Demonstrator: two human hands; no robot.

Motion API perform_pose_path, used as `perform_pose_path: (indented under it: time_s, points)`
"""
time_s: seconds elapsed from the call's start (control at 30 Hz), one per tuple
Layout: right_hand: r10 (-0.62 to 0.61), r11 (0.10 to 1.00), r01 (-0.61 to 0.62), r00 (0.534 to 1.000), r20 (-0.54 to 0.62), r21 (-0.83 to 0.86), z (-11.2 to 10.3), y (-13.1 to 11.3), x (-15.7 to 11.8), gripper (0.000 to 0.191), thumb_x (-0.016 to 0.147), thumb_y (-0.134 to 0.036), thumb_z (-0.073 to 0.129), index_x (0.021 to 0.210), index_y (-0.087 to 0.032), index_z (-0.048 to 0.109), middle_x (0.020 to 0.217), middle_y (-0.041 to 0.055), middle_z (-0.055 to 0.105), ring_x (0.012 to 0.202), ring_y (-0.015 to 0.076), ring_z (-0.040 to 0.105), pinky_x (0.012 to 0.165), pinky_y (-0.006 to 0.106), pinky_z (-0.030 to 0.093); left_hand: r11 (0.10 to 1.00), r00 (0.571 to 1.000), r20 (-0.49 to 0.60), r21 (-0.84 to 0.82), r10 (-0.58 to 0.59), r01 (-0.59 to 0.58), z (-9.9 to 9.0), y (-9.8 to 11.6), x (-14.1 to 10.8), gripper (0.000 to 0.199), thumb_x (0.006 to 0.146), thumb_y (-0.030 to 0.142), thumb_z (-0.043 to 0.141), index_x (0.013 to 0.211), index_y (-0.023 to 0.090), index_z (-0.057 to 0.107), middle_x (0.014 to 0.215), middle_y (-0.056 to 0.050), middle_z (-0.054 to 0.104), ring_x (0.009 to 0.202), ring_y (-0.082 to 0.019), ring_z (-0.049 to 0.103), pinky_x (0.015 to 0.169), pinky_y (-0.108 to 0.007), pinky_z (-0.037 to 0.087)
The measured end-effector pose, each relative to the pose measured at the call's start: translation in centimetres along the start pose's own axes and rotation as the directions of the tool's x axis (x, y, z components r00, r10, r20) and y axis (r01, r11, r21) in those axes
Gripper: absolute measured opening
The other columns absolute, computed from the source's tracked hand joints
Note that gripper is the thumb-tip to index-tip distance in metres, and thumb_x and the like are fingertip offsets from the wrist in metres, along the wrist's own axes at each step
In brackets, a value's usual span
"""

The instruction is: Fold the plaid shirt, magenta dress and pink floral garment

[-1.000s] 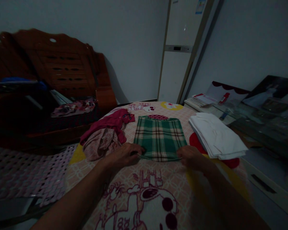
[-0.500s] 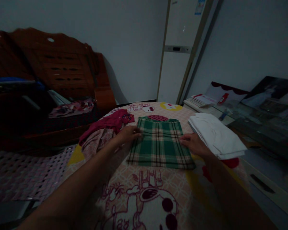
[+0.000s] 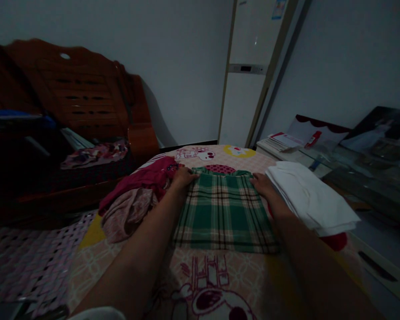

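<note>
A folded green plaid garment (image 3: 225,209) lies flat on a patterned cloth (image 3: 250,271) in the middle of the head view. At its far left corner, my left hand (image 3: 184,177) is closed, with thumb and fingers pinching the edge. My right hand (image 3: 262,183) is likewise closed on the far right corner, its fingertips partly hidden. Close beside my left hand are a crumpled dark pink garment (image 3: 145,180) and a dusty pink patterned one (image 3: 128,213). A folded white cloth stack (image 3: 311,195) lies just right of my right wrist.
A wooden bench (image 3: 83,102) with clothing on it stands at the left, above a woven pink seat (image 3: 30,253). Behind the cloth-covered surface rises a white cabinet-like unit (image 3: 242,106). At the right, a glass-topped stand (image 3: 363,164) holds papers and a picture.
Both hands have moved away from me, from the garment's sides to its far corners, and closed there. The view has tilted slightly, so the garment appears nearer and larger.
</note>
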State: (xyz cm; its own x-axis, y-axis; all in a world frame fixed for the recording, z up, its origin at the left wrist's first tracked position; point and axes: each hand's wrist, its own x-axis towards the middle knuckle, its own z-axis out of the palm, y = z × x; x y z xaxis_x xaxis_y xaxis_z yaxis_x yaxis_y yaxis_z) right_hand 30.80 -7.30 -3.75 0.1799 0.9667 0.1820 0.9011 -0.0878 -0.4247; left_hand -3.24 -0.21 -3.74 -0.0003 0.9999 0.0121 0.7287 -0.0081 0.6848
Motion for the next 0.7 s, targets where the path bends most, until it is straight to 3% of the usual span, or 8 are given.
perform_pose_path:
  time_s: [0.13, 0.27, 0.4, 0.5, 0.7]
  points:
    - [-0.033, 0.995, 0.036, 0.999, -0.039, 0.088, 1.4, 1.0, 1.4, 0.023, 0.08, -0.026, 0.062, 0.097, -0.015, 0.07, 0.107, 0.0116, 0.071, 0.1, 0.0218, 0.064, 0.09, 0.032, 0.045, 0.969, 0.998, 0.042, -0.245, -0.036, 0.045, 0.3, -0.5, 0.2, 0.018, 0.061, 0.023, 0.078, 0.064, 0.016, 0.061, 0.056, 0.002, 0.06, 0.056, -0.013, 0.055, 0.054, -0.022, 0.037]
    - [0.003, 0.922, 0.015, 0.999, -0.044, 0.386, 1.7, 1.8, 1.6, 0.023, 0.068, -0.026, 0.066, 0.09, -0.018, 0.07, 0.091, 0.0032, 0.073, 0.086, 0.0192, 0.064, 0.082, 0.032, 0.048, 0.849, 0.986, 0.149, -0.509, -0.076, 0.142, 0.4, 0.1, -0.2, 0.023, 0.06, 0.016, 0.076, 0.06, 0.016, 0.053, 0.048, 0.006, 0.052, 0.045, -0.009, 0.047, 0.048, -0.02, 0.034]
    - [0.114, 0.75, -0.034, 0.99, -0.078, 0.661, 1.4, 1.7, 1.1, 0.029, 0.06, -0.034, 0.072, 0.083, -0.017, 0.068, 0.073, 0.0007, 0.069, 0.068, 0.0175, 0.063, 0.066, 0.029, 0.049, 0.818, 0.978, 0.194, -0.548, -0.08, 0.176, 0.2, 0.8, -0.4, 0.016, 0.064, 0.014, 0.069, 0.062, 0.015, 0.054, 0.044, 0.006, 0.048, 0.038, -0.007, 0.038, 0.042, -0.019, 0.026]
    - [0.182, 0.633, -0.055, 0.98, -0.08, 0.772, 1.2, 1.4, 0.7, 0.033, 0.056, -0.036, 0.076, 0.08, -0.017, 0.067, 0.067, -0.0005, 0.068, 0.059, 0.0158, 0.061, 0.058, 0.028, 0.048, 0.801, 0.977, 0.196, -0.57, -0.085, 0.184, -0.3, 0.7, -0.6, 0.013, 0.064, 0.011, 0.067, 0.063, 0.015, 0.055, 0.042, 0.007, 0.045, 0.035, -0.006, 0.035, 0.041, -0.019, 0.024]
    - [0.275, 0.559, -0.136, 0.961, -0.028, 0.818, 1.9, 1.8, 1.0, 0.034, 0.053, -0.031, 0.076, 0.083, -0.015, 0.071, 0.067, 0.0015, 0.071, 0.059, 0.0166, 0.064, 0.059, 0.028, 0.052, 0.669, 0.961, 0.21, -0.69, -0.181, 0.276, -0.4, 0.8, -1.0, 0.017, 0.064, 0.003, 0.066, 0.06, 0.014, 0.054, 0.04, 0.008, 0.042, 0.033, -0.004, 0.032, 0.037, -0.016, 0.019]
